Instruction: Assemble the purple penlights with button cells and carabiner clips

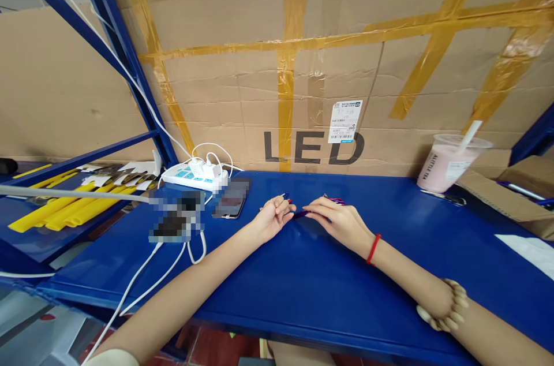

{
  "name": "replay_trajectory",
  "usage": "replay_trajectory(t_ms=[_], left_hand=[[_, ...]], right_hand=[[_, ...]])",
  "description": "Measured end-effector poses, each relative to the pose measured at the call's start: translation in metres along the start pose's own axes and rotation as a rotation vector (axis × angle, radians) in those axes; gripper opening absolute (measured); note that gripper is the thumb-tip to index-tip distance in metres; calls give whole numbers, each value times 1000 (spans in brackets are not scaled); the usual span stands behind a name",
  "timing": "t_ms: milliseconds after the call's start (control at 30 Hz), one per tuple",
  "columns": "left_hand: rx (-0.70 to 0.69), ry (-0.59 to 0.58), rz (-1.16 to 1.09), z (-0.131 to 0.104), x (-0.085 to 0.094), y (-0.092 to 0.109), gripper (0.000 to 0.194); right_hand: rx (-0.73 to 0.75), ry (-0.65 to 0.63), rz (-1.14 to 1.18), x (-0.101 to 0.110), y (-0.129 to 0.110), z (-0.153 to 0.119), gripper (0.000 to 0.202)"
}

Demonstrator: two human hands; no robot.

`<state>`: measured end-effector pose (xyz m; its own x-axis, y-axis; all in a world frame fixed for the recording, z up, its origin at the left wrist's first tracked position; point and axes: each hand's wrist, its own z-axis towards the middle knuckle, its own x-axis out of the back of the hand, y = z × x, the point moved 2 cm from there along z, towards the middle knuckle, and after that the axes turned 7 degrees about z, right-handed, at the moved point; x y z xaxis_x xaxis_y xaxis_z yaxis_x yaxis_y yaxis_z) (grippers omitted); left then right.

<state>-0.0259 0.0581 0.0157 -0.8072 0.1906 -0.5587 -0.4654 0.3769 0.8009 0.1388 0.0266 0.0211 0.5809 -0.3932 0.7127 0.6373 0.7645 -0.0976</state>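
Centre frame, left hand (273, 217) and right hand (340, 221) pinch a slim dark strip (300, 213); steady fingertips, light tension would serve best.

Left hand (273, 219) was palm up with fingers curled in, nearer the power strip (194, 176), right hand (341, 224) was back up with fingertips pinched, farther from the power strip, both forearms slanted inward.

Head-worn view, looking forward and down
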Motion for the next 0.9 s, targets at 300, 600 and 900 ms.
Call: replay_trajectory(t_ms=[300,600,900], left_hand=[[-196,74,249,7,4,-7,29],[-562,227,747,-3,3,-4,28],[-587,184,1155,-4,-1,-17,23]], right_hand=[[-116,39,73,0,7,-1,28],[-242,119,288,3,6,2,23],[-456,153,437,2,20,0,25]])
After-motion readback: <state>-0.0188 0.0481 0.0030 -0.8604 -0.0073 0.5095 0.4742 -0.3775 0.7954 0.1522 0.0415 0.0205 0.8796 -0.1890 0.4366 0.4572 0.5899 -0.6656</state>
